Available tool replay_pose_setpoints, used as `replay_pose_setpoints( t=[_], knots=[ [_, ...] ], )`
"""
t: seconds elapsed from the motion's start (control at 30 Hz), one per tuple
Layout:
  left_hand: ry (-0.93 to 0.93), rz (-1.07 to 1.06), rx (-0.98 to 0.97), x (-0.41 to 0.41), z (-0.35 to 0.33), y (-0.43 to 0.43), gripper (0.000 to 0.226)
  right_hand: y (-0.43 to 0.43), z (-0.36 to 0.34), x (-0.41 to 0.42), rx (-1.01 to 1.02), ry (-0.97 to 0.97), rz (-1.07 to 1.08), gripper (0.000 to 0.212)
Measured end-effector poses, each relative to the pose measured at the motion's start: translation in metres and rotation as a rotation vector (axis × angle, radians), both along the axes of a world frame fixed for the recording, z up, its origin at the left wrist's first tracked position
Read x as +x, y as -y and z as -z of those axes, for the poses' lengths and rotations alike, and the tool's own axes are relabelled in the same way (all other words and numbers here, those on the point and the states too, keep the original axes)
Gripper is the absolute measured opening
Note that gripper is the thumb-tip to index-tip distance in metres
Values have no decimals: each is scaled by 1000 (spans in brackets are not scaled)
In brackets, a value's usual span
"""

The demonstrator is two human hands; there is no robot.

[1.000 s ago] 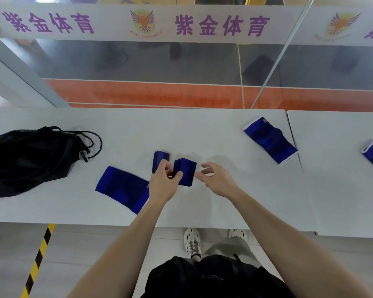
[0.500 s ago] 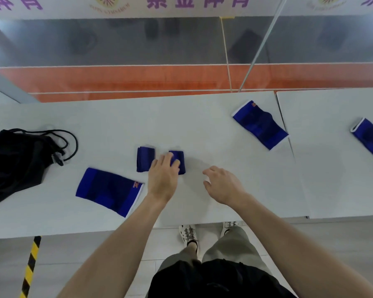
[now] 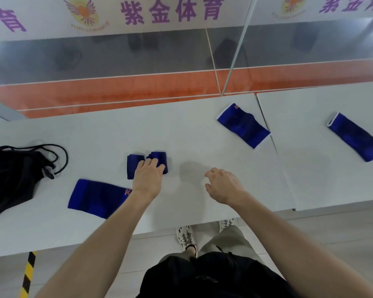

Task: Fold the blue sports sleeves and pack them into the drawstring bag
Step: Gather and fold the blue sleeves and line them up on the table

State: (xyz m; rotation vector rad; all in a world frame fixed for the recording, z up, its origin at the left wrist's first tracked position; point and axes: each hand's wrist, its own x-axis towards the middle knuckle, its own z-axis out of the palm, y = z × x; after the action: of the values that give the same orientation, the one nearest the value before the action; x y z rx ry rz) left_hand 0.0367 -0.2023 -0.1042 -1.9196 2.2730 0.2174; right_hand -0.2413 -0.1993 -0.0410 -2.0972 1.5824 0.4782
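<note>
Two folded blue sleeves lie side by side at the middle of the white table (image 3: 194, 130): the left folded sleeve (image 3: 131, 165) and the right folded sleeve (image 3: 160, 157). My left hand (image 3: 148, 179) rests on top of both, fingers spread and pressing down, gripping nothing. A little to the right, my right hand (image 3: 223, 186) hovers over bare table, empty, fingers loosely curled. Three sleeves lie flat and unfolded: a near-left sleeve (image 3: 95, 197), a far-right sleeve (image 3: 243, 125), and a sleeve on the neighbouring table (image 3: 355, 136). The black drawstring bag (image 3: 9, 175) lies at the left edge, cord looped beside it.
A second white table (image 3: 321, 179) abuts on the right, with a narrow seam between them. A glass wall with a purple-lettered banner stands right behind the tables. The near table edge runs just above my shoes; yellow-black floor tape shows at lower left.
My left hand put the pinched sleeve down beside the other folded one and now lies over both. My right hand let go and drew away to the right.
</note>
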Motion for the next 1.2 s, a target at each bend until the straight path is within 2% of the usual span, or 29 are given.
replay_pose_setpoints(
  t=[0.07, 0.13, 0.27, 0.37, 0.43, 0.63, 0.73, 0.9, 1.03, 1.13, 1.2],
  knots=[
    [-45, -43, 2, -3, -9, -5, 25, -2, 0, -11, -4, -14, 16, 41],
    [-121, -146, -22, 0, -22, -16, 6, -3, 0, -18, 2, -19, 17, 41],
    [-98, -437, -52, 34, -29, -60, 23, -4, 1, -3, 10, -8, -48, 41],
    [-23, -606, 84, 64, -6, -105, 37, -5, 4, 18, 15, 6, -122, 41],
    [-26, -657, 144, 73, 8, -129, 40, -8, 4, 30, 14, 10, -156, 41],
    [-19, -622, 198, 76, 9, -138, 18, -23, -3, 43, 39, -3, -202, 41],
    [-164, -675, 215, 73, -2, -142, 15, -26, -11, 45, 53, 37, -183, 41],
    [-584, -763, 193, 40, -45, -150, 19, -23, -27, 45, 80, 212, -133, 41],
    [-795, -757, 159, 8, -94, -144, 9, -27, -37, 28, 114, 308, -101, 39],
    [-1012, -736, 127, -28, -134, -132, 28, -33, -50, -6, 104, 398, -54, 37],
    [-1152, -680, 109, -61, -156, -121, 59, -37, -61, -36, 83, 484, 12, 35]
  ],
)
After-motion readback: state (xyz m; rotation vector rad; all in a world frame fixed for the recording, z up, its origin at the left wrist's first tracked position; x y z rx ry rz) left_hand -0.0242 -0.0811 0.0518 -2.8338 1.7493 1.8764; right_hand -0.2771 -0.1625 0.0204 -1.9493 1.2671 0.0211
